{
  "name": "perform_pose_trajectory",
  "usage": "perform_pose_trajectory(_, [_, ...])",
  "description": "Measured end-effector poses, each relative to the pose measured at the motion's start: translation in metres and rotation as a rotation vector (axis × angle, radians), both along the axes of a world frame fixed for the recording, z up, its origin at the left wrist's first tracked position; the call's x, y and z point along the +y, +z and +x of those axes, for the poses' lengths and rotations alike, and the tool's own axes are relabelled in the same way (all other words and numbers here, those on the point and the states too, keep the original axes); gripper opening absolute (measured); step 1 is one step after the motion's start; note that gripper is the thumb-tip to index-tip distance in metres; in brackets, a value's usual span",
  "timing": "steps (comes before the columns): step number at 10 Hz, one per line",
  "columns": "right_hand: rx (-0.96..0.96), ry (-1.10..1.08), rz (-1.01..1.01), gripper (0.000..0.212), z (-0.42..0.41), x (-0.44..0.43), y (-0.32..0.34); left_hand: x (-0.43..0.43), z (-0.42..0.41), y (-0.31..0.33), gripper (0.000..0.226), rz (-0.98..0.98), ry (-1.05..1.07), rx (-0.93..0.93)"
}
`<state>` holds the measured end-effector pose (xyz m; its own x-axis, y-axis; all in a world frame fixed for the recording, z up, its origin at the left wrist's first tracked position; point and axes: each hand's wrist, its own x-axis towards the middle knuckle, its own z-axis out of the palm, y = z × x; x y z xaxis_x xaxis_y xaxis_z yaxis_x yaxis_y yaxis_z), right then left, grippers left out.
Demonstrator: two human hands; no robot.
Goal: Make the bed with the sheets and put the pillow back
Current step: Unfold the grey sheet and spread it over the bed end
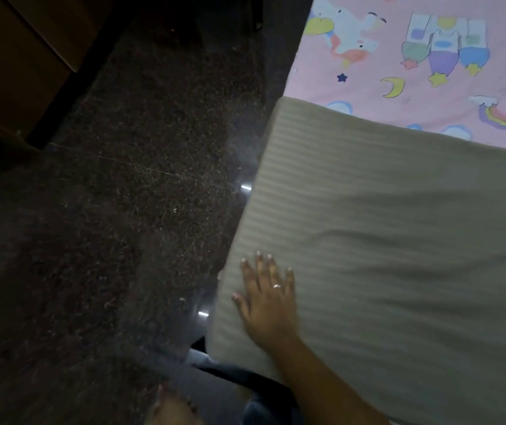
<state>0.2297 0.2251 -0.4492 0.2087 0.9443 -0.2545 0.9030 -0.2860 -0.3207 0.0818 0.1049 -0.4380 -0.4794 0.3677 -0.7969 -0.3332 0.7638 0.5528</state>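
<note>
A beige striped sheet covers the near part of the bed, with a few soft creases across its middle. Beyond its far edge lies a pink sheet printed with unicorns, moons and rainbows. My right hand lies flat, palm down, on the beige sheet near the bed's left edge, fingers straight and spread, a ring on one finger. My left hand is out of view. No pillow shows in this view.
Dark speckled floor runs along the bed's left side. A brown wooden cabinet stands at the far left. A blurred skin-coloured shape, hand or foot unclear, sits at the bottom edge beside dark blue clothing.
</note>
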Motion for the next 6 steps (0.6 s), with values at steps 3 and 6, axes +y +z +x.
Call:
perform_pose_trajectory(3, [0.054,0.256,0.296,0.054,0.044,0.084,-0.003,0.230,0.032,0.011,0.015,0.321,-0.410,0.440])
perform_pose_trajectory(6, [-0.229,-0.637,-0.169,0.069,0.300,0.040,-0.022,0.279,0.197,0.000,0.059,0.580,-1.578,0.898])
